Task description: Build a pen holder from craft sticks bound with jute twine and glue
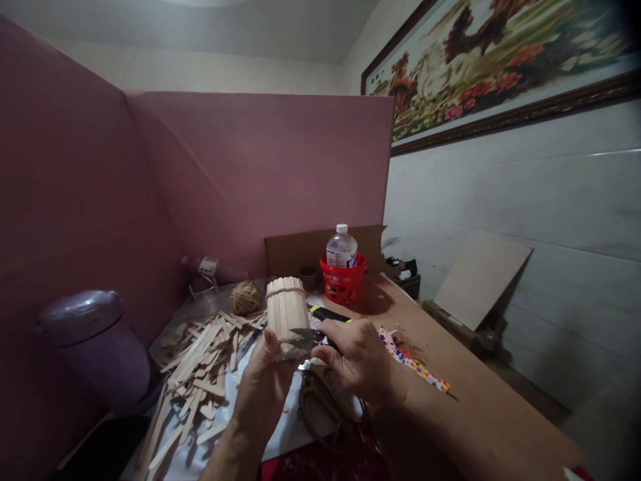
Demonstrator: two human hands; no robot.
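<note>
Currently, stick-clad cylinder (pixel 286 307) sits in front of me, seemingly held up off the surface (pixel 395 310). Left grip (pixel 265 367) is closed round its base from the left and below, thumb up on the near side. Right grip (pixel 358 351) is clenched on a dark-bladed tool (pixel 303 332), coming in from the right; my fingers cover most of the handle, so I can't tell its exact kind.

Key relation: the cylinder's long axis runs roughly upright, top end away from me. The blade points left, nearly square across that axis, low on the wall, close to my left thumb. Whether the tip touches the sticks or stands just in front, I can't say.

Left hand is the nearer, in contact; right meets the piece only by way of the tool, if at all. Upper twine band (pixel 285 291) lies well apart from the blade; lower twine (pixel 289 340) is right beside it.

Around: loose sticks (pixel 200 364) and ball of twine (pixel 245 296) to the left, gold-handled scissors (pixel 305 404) below my right hand, box cutter (pixel 330 314) beyond it.
</note>
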